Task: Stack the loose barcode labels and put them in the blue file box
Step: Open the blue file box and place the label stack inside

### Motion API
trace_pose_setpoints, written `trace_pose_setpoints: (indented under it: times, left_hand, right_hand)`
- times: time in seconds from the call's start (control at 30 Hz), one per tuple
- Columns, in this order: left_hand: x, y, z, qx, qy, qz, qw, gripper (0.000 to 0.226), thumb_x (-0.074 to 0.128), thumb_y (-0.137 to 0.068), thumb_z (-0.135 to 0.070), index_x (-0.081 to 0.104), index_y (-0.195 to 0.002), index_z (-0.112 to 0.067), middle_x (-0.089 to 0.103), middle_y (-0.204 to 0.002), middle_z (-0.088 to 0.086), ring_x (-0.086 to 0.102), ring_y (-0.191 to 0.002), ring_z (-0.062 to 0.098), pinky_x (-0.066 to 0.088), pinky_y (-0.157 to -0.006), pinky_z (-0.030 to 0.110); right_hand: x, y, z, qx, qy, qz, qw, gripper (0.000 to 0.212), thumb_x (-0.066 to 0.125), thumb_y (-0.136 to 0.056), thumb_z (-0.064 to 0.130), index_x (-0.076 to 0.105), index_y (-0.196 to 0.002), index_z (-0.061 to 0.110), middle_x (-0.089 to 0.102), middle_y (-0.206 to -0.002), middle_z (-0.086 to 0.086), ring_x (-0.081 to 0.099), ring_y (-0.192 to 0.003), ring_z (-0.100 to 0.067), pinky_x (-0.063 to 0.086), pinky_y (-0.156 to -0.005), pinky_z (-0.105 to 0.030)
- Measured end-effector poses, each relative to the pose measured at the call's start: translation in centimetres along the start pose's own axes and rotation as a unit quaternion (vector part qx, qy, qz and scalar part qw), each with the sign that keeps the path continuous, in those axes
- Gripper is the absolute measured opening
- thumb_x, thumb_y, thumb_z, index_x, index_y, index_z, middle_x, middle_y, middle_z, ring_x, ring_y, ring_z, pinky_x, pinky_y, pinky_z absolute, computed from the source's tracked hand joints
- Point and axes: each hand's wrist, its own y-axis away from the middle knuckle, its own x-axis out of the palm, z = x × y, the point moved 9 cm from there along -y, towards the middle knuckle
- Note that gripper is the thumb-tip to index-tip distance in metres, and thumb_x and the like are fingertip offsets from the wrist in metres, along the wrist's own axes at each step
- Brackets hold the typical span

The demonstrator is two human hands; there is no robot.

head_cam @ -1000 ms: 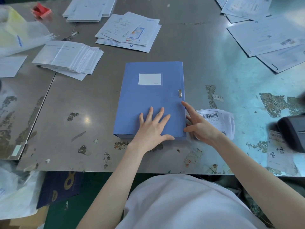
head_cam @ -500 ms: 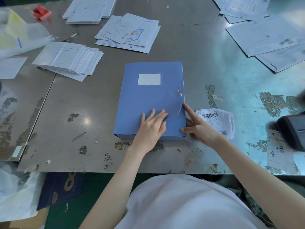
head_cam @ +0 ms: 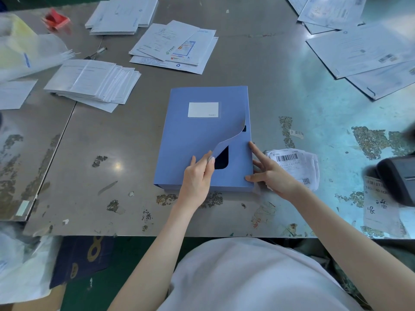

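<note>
The blue file box (head_cam: 193, 140) lies flat in the middle of the metal table (head_cam: 269, 90), with a white label on its lid. My left hand (head_cam: 198, 176) pinches the lid's lower right corner and peels it up and leftwards, baring a dark gap underneath. My right hand (head_cam: 271, 176) rests with spread fingers against the box's right side near its front corner. Directly right of that hand lies a small heap of barcode labels (head_cam: 296, 164), partly covered by the hand. A single small label (head_cam: 296, 133) sits farther back.
Stacks of white forms (head_cam: 94, 81) and envelopes (head_cam: 175, 46) lie at the back left, larger sheets (head_cam: 363, 48) at the back right. A dark device (head_cam: 397, 178) rests on a paper at the right edge. The table's front edge is just before my body.
My left hand went from lying flat on the lid to gripping its corner and curling it up. My right hand stayed at the box's right side.
</note>
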Motion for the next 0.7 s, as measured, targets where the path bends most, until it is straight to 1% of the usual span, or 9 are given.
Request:
trace_pose_setpoints:
  times: [0.07, 0.1, 0.17, 0.23, 0.33, 0.4, 0.5, 0.63, 0.7]
  left_hand:
    - [-2.3, 0.2, 0.0, -0.070, 0.081, -0.099, 0.989, 0.041, 0.038, -0.102, -0.019, 0.038, -0.062, -0.013, 0.020, -0.056, -0.005, 0.018, -0.052, 0.012, 0.032, -0.059, 0.041]
    - [-3.7, 0.5, 0.4, -0.115, 0.148, -0.166, 0.968, 0.042, 0.039, -0.102, -0.019, 0.028, -0.061, -0.019, 0.020, -0.059, -0.007, 0.019, -0.053, 0.008, 0.026, -0.055, 0.032]
    - [-6.0, 1.0, 1.8, -0.173, 0.268, -0.273, 0.907, 0.042, 0.040, -0.101, -0.020, 0.023, -0.063, -0.023, 0.019, -0.062, -0.010, 0.019, -0.056, 0.006, 0.020, -0.057, 0.025]
    - [-8.0, 1.2, 3.0, -0.187, 0.339, -0.339, 0.858, 0.040, 0.042, -0.100, -0.024, 0.022, -0.065, -0.023, 0.016, -0.066, -0.011, 0.018, -0.059, 0.008, 0.018, -0.060, 0.025]
    - [-10.9, 1.8, 3.7, -0.156, 0.356, -0.404, 0.828, 0.033, 0.042, -0.099, -0.029, 0.028, -0.069, -0.025, 0.025, -0.069, -0.013, 0.029, -0.059, 0.001, 0.029, -0.062, 0.018]
    - [-12.9, 2.3, 4.4, -0.132, 0.334, -0.436, 0.825, 0.030, 0.041, -0.100, -0.029, 0.035, -0.071, -0.024, 0.034, -0.071, -0.013, 0.037, -0.062, -0.001, 0.037, -0.065, 0.015]
    - [-15.8, 3.8, 7.6, -0.145, 0.301, -0.482, 0.810, 0.027, 0.042, -0.099, -0.032, 0.046, -0.079, -0.014, 0.049, -0.077, -0.006, 0.046, -0.072, 0.011, 0.044, -0.072, 0.026]
    - [-15.5, 6.3, 13.0, -0.230, 0.251, -0.468, 0.815, 0.018, 0.038, -0.100, -0.021, 0.052, -0.092, -0.013, 0.051, -0.082, -0.001, 0.049, -0.073, 0.015, 0.045, -0.076, 0.034]
    - [-14.1, 7.9, 14.7, -0.280, 0.228, -0.448, 0.818, 0.017, 0.041, -0.099, -0.014, 0.051, -0.112, -0.011, 0.056, -0.105, -0.002, 0.059, -0.096, 0.016, 0.051, -0.089, 0.036]
  right_hand:
    - [0.1, 0.0, 0.2, 0.009, 0.006, -0.009, 1.000, 0.097, 0.055, -0.081, -0.018, 0.018, -0.148, 0.042, 0.044, -0.143, -0.002, 0.051, -0.125, -0.016, 0.052, -0.091, -0.026]
    - [0.2, -0.1, 0.5, 0.011, 0.011, -0.021, 1.000, 0.096, 0.053, -0.081, -0.018, 0.017, -0.149, 0.040, 0.039, -0.147, -0.002, 0.048, -0.128, -0.018, 0.052, -0.086, -0.022]
    - [0.7, -0.4, 1.3, 0.003, 0.059, -0.058, 0.997, 0.092, 0.050, -0.081, -0.014, 0.015, -0.150, 0.035, 0.024, -0.155, 0.006, 0.037, -0.137, -0.019, 0.046, -0.086, -0.017]
    - [1.0, -0.9, 2.4, -0.013, 0.169, -0.119, 0.978, 0.085, 0.053, -0.083, -0.004, 0.015, -0.152, 0.028, 0.006, -0.160, 0.007, 0.019, -0.145, -0.019, 0.031, -0.100, -0.022]
    - [2.4, -1.3, 4.6, -0.085, 0.419, -0.202, 0.881, 0.071, 0.062, -0.083, 0.013, 0.030, -0.146, 0.017, -0.003, -0.161, -0.007, 0.002, -0.148, -0.028, 0.014, -0.116, -0.041]
    - [4.8, -1.5, 5.4, -0.165, 0.504, -0.182, 0.828, 0.057, 0.062, -0.085, 0.020, 0.043, -0.139, 0.017, 0.008, -0.160, -0.007, 0.002, -0.148, -0.027, 0.003, -0.117, -0.047]
    - [8.5, -2.2, 4.4, -0.185, 0.521, -0.078, 0.830, 0.041, 0.059, -0.089, 0.035, 0.056, -0.126, 0.018, 0.043, -0.146, -0.001, 0.025, -0.143, -0.019, -0.009, -0.114, -0.049]
    - [10.7, -2.7, 3.2, -0.180, 0.590, -0.018, 0.787, 0.049, 0.063, -0.085, 0.042, 0.052, -0.125, 0.017, 0.060, -0.123, 0.001, 0.048, -0.123, -0.019, -0.004, -0.115, -0.043]
    - [10.7, -2.6, 3.6, -0.196, 0.573, -0.023, 0.796, 0.046, 0.068, -0.082, 0.033, 0.053, -0.122, 0.015, 0.062, -0.118, 0.000, 0.052, -0.115, -0.021, 0.008, -0.113, -0.036]
